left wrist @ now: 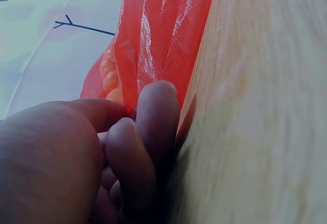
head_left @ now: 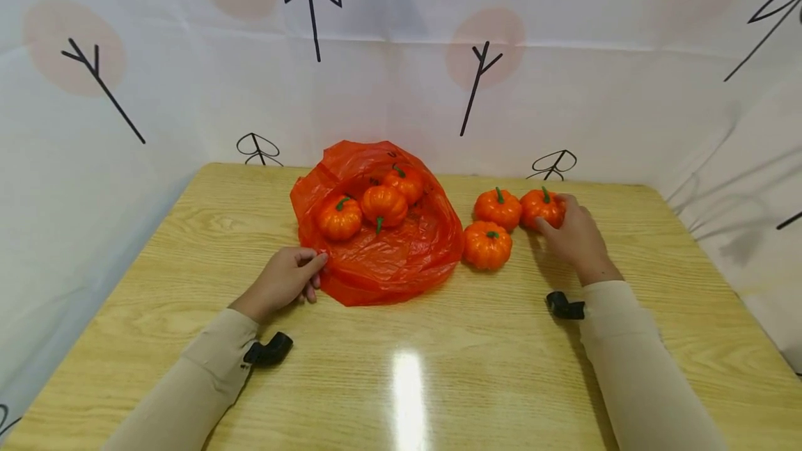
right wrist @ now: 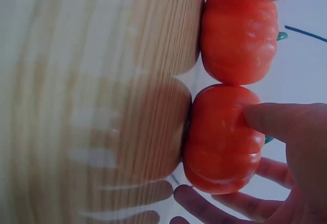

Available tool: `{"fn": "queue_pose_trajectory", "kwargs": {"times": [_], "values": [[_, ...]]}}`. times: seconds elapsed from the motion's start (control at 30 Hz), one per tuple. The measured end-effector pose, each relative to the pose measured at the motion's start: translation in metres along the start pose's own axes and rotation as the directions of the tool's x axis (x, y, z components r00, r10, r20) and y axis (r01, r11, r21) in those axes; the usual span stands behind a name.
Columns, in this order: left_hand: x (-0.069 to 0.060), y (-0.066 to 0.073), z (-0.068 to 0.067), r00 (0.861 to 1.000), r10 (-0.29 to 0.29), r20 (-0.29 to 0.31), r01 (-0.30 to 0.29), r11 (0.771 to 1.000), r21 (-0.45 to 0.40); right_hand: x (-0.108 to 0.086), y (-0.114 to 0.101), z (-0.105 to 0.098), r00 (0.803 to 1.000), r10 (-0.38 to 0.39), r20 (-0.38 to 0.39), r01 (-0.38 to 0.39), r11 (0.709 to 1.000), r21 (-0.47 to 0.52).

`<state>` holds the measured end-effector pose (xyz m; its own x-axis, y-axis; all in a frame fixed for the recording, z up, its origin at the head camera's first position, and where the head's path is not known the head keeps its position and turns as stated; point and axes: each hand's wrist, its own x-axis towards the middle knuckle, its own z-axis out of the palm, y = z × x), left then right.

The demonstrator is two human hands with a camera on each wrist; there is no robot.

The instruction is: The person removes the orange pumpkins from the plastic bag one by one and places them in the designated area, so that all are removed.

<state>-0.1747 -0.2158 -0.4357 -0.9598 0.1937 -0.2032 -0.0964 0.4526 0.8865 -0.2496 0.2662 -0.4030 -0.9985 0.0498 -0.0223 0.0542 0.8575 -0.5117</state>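
Note:
An orange-red plastic bag (head_left: 401, 256) lies spread wide at the middle of the table, with several small orange pumpkins (head_left: 384, 206) in it. My left hand (head_left: 285, 280) pinches the bag's near left edge between thumb and fingers; the left wrist view shows the red film (left wrist: 168, 35) at the fingertips. To the bag's right stand a front pumpkin (head_left: 487, 246), one behind it (head_left: 498, 209) and a rightmost one (head_left: 540, 209). My right hand (head_left: 579, 239) grips that rightmost pumpkin, thumb on its near side; in the right wrist view the pumpkin (right wrist: 222, 142) touches its neighbour (right wrist: 239, 37).
The light wood table (head_left: 351, 374) ends at the back against a white cloth (head_left: 401, 103) printed with plant shapes. A black fitting (head_left: 269, 350) is at my left cuff and another black fitting (head_left: 565, 305) at my right cuff.

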Motion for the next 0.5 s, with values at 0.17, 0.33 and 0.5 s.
{"fn": "queue_pose_trajectory", "kwargs": {"times": [0.17, 0.33, 0.5], "values": [[0.000, 0.000, 0.000, 1.000, -0.007, -0.003, 0.007, 1.000, 0.000, -0.003, -0.007, 0.002, 1.000, -0.019, 0.010, 0.019, 1.000, 0.016], [0.001, 0.001, 0.000, 1.000, -0.009, -0.007, 0.009, 1.000, -0.003, -0.004, -0.013, 0.005, 0.999, -0.042, 0.017, 0.042, 0.999, 0.013], [0.002, -0.001, 0.000, 1.000, -0.017, -0.004, 0.017, 1.000, -0.004, -0.005, -0.014, 0.006, 0.998, -0.039, 0.039, 0.039, 0.999, 0.001]]}}
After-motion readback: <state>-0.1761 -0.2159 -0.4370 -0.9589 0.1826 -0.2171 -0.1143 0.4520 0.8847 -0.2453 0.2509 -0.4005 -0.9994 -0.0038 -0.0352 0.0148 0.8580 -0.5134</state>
